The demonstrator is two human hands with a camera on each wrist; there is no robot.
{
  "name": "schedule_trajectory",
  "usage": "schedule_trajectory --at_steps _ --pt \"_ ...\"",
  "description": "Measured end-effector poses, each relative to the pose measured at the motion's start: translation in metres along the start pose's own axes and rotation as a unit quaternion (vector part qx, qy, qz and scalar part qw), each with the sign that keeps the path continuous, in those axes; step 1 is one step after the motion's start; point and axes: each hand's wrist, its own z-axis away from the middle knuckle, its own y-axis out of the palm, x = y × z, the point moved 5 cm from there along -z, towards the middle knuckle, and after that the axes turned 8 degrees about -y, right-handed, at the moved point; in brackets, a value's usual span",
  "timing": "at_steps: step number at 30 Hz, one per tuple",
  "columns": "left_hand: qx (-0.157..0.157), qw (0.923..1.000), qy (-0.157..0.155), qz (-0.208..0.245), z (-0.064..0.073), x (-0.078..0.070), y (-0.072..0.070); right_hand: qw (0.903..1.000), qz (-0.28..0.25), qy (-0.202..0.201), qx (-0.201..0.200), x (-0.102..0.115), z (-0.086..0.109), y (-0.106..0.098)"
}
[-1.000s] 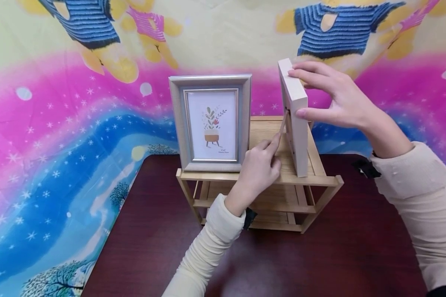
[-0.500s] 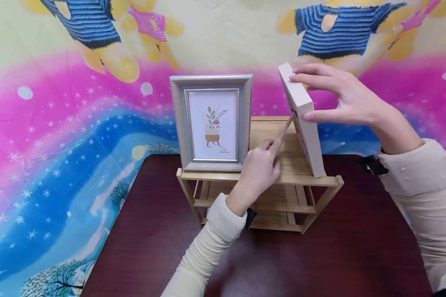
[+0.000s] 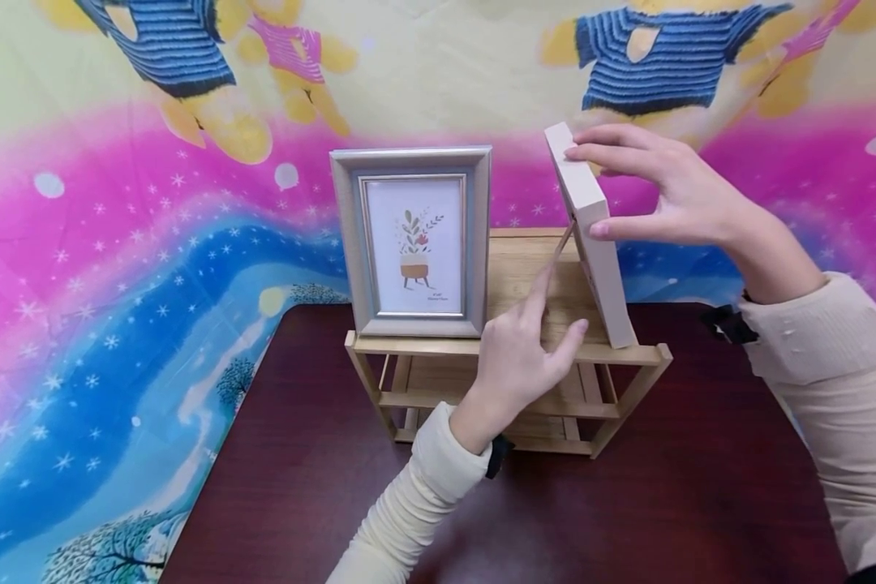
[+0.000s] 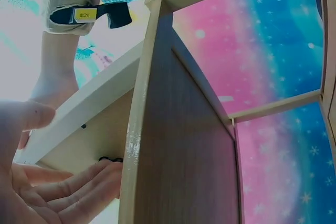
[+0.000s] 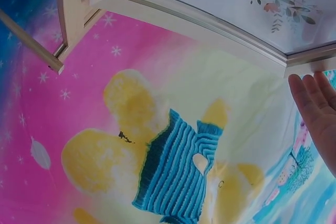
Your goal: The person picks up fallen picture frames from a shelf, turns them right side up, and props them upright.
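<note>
A white picture frame [image 3: 607, 272] stands edge-on and tilted on the right of the wooden rack's top shelf [image 3: 521, 259]. My right hand [image 3: 672, 191] holds its upper edge, thumb on the near side and fingers over the top. Behind the frame a thin support leg [image 3: 565, 237] slants out to the left. The left hand [image 3: 514, 357] reaches to that leg with index finger extended and thumb spread away. In the left wrist view, its straight fingers [image 4: 79, 192] lie beside the frame's back. The right wrist view shows the frame's printed plant picture [image 5: 210, 3].
A silver-grey picture frame [image 3: 346, 259] with a potted-plant print faces forward on the shelf's left side. Lower tiers [image 3: 540, 393] lie beneath. The rack stands on a dark red-brown table [image 3: 285, 487]. A colourful patterned cloth [image 3: 438, 73] hangs behind.
The left thumb has come off the support leg and spread out, with the hand slightly lower. The white frame's lower end has swung right since the earliest frame, the right hand still holding it.
</note>
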Motion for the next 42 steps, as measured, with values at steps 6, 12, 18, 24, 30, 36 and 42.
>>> schedule_trajectory --at_steps 6,12,18,24,30,36,42 --pt "-0.014 0.9989 -0.012 -0.043 0.0 0.002 0.001 0.9999 0.005 0.009 -0.004 0.002 0.0 0.002" --pt "-0.027 0.9973 -0.014 -0.067 -0.002 0.004 0.003 0.9997 0.017 0.011 -0.011 0.004 -0.001 0.002" --pt "-0.028 0.9971 -0.031 -0.064 -0.003 0.007 0.007 0.999 0.038 0.01 -0.023 0.008 -0.003 0.003" --pt "-0.016 0.9944 -0.07 -0.077 -0.003 0.009 0.015 0.9971 0.064 0.013 -0.039 0.01 -0.006 0.005" --pt "-0.025 0.9923 -0.088 -0.083 -0.002 0.007 0.021 0.9969 0.067 0.014 -0.038 0.009 -0.006 0.006" --pt "-0.039 0.9908 -0.086 -0.097 -0.003 0.007 0.022 0.9985 0.026 0.002 -0.049 0.004 -0.006 0.001" --pt "-0.053 0.9914 -0.076 -0.093 -0.005 0.008 0.022 0.9975 -0.019 0.03 -0.06 -0.005 -0.007 -0.004"
